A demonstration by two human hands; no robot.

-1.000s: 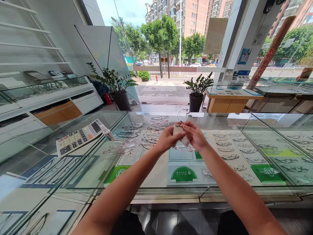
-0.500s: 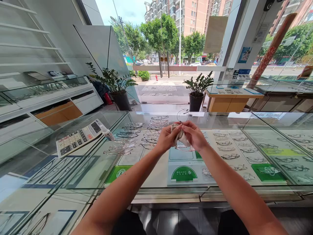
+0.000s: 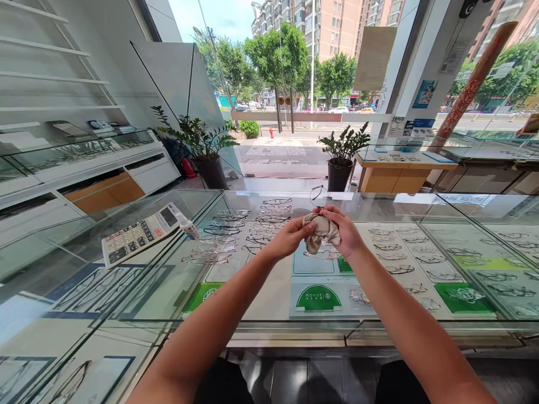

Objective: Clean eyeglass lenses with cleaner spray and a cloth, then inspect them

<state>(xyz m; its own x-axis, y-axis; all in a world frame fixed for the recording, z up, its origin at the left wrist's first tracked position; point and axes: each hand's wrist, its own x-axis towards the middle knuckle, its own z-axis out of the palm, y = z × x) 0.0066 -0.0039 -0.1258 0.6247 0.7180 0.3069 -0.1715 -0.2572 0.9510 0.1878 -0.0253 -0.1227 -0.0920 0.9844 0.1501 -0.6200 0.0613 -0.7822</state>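
Over the glass display counter, my left hand (image 3: pixel 293 236) is closed on a crumpled beige cleaning cloth (image 3: pixel 322 225), the thumb lying across its near side. Beside it my right hand (image 3: pixel 346 231) is closed round a pair of thin-rimmed eyeglasses (image 3: pixel 319 196), with the cloth bunched against its palm. One round lens and a folded-looking dark temple stick up above the fingers. The other half of the eyeglasses is hidden by the cloth and the hands.
Rows of eyeglass frames (image 3: pixel 223 230) lie inside the glass counter (image 3: pixel 269 328). On the left stand a large calculator (image 3: pixel 141 234) and a small white bottle (image 3: pixel 188 224). Potted plants (image 3: pixel 339 174) flank the glass door beyond.
The cloth has opened out and shows more between my hands. My left hand has shifted slightly right, and the eyeglasses have moved a little right with the right hand.
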